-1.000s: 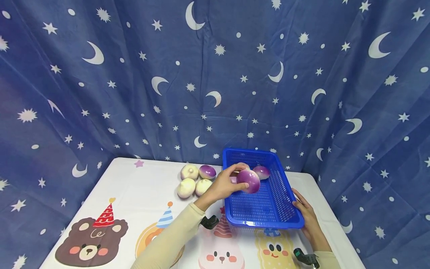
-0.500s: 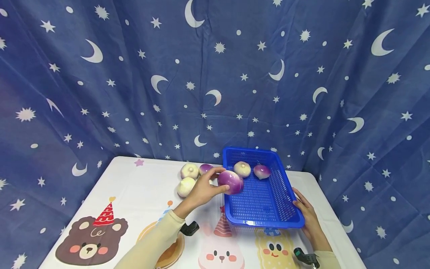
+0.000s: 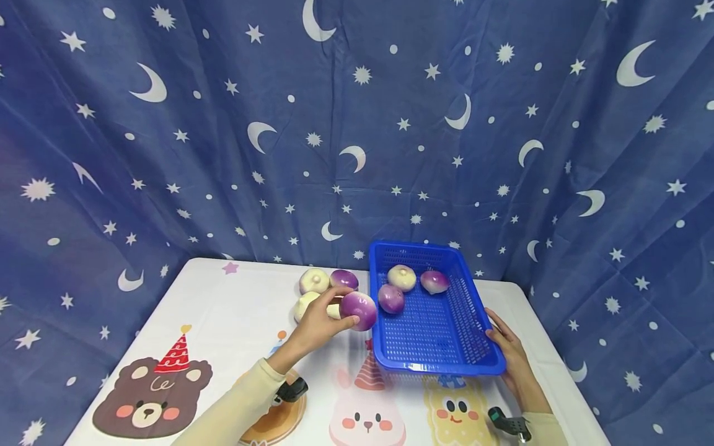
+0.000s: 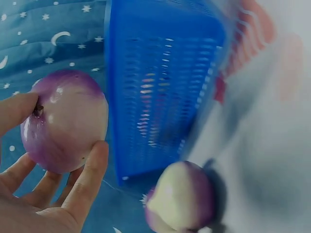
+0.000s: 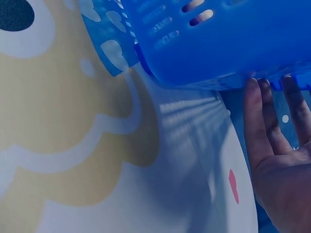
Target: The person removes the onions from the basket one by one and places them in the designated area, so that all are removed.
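In the head view my left hand (image 3: 319,325) holds a purple-and-white turnip (image 3: 358,311) just outside the left side of a blue plastic basket (image 3: 437,370). Thumb and fingertips pinch it from opposite sides in the left wrist view, where the turnip (image 4: 73,124) shows its pale face. Three turnips lie in the basket's far left part: a pale one (image 3: 401,278) and two purple ones. Several more, including a pale turnip (image 3: 315,280) and a purple turnip (image 3: 344,279), sit on the table behind my left hand, which partly hides them. My right hand (image 3: 514,365) grips the basket's right rim.
A white tablecloth (image 3: 223,310) with cartoon animal prints covers the table. Behind it hangs a blue curtain (image 3: 334,155) with moons and stars. The basket's raised walls stand between the turnips inside and those on the table.
My left hand has moved left with its turnip, from above the basket to beside its left wall. The turnips inside have come into fuller view. My right hand and the basket have stayed put.
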{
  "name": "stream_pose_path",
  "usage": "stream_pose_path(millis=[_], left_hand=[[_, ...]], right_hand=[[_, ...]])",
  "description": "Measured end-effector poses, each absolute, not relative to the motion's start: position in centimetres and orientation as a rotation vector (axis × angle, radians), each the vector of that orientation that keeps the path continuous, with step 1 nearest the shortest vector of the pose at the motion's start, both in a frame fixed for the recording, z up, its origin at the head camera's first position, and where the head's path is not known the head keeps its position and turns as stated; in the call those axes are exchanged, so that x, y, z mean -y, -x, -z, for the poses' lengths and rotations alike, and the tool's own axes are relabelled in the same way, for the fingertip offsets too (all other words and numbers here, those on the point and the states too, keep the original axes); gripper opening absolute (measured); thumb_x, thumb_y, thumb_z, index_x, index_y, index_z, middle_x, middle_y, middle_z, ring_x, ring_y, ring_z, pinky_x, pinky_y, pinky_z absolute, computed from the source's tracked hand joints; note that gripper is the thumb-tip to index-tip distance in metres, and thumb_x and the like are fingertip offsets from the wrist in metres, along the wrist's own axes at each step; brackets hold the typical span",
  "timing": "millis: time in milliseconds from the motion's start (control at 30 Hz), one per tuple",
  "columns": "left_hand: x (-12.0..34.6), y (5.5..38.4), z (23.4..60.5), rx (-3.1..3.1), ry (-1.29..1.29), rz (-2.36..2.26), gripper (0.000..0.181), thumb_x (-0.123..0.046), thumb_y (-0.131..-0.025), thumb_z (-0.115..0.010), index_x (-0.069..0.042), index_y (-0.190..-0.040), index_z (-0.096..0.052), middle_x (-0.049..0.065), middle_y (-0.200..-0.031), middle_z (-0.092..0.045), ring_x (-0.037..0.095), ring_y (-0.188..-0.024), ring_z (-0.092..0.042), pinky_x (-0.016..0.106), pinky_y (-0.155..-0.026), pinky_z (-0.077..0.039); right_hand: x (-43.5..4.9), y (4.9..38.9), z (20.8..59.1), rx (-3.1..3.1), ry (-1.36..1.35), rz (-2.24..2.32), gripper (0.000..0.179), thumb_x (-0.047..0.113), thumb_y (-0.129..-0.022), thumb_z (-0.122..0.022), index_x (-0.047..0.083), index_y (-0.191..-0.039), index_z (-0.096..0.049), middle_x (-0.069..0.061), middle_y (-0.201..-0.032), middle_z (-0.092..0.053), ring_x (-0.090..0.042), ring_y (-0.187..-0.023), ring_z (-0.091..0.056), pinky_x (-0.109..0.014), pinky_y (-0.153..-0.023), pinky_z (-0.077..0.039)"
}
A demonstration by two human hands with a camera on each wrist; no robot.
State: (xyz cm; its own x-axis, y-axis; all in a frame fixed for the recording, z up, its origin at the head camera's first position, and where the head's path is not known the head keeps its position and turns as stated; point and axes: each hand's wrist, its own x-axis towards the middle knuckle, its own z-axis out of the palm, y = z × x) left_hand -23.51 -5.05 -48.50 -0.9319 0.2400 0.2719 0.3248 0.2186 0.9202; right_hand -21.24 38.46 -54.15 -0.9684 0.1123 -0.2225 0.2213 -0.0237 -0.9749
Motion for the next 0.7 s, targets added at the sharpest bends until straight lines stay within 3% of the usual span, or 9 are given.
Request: stream_pose_path(millis=[100, 233, 300, 433, 700], left_hand=[[5.6, 23.4, 49.1, 2.427, 0.538, 1.795, 0.054, -0.01, -0.078, -0.082, -0.01, -0.127, -0.059, 0.009, -0.123, -0.065, 0.025, -0.111, -0.064, 0.036, -0.091, -0.054], [6.3, 23.1, 49.4, 2.45, 0.532, 1.809, 0.055, -0.011, -0.079, -0.081, -0.007, -0.128, -0.058, 0.011, -0.124, -0.064, 0.026, -0.107, -0.064, 0.027, -0.082, -0.054], [6.6, 23.0, 49.6, 2.478, 0.515, 1.802, 0.055, -0.013, -0.078, -0.082, -0.009, -0.128, -0.059, 0.009, -0.123, -0.065, 0.024, -0.103, -0.063, 0.03, -0.084, -0.053], [7.1, 23.2, 50.8, 2.507, 0.484, 1.775, 0.053, -0.017, -0.077, -0.083, -0.015, -0.125, -0.061, 0.004, -0.121, -0.066, 0.02, -0.1, -0.062, 0.048, -0.091, -0.052], [7.7, 22.7, 52.2, 2.574, 0.42, 1.771, 0.05, -0.018, -0.077, -0.083, -0.014, -0.122, -0.061, 0.006, -0.12, -0.067, 0.026, -0.106, -0.064, 0.047, -0.092, -0.052]], right_hand=[[-38.5, 21.2, 54.2, -2.156, -0.348, 2.151, 0.061, 0.031, -0.099, -0.057, 0.032, -0.154, -0.03, 0.029, -0.115, -0.058, 0.001, -0.102, -0.062, -0.021, -0.084, -0.054], [-38.6, 21.1, 54.1, -2.146, -0.325, 2.166, 0.065, 0.026, -0.098, -0.061, 0.029, -0.155, -0.03, 0.029, -0.114, -0.061, 0.0, -0.102, -0.064, -0.022, -0.083, -0.056], [-38.6, 21.2, 54.0, -2.143, -0.325, 2.178, 0.066, 0.024, -0.097, -0.063, 0.028, -0.155, -0.031, 0.029, -0.113, -0.061, 0.001, -0.102, -0.065, -0.021, -0.083, -0.056], [-38.4, 21.3, 53.9, -2.151, -0.319, 2.206, 0.066, 0.019, -0.095, -0.064, 0.025, -0.154, -0.034, 0.027, -0.114, -0.063, 0.002, -0.103, -0.065, -0.02, -0.084, -0.056], [-38.1, 21.4, 53.7, -2.137, -0.326, 2.257, 0.067, 0.015, -0.095, -0.064, 0.019, -0.154, -0.033, 0.027, -0.111, -0.064, 0.001, -0.101, -0.065, -0.02, -0.083, -0.056]])
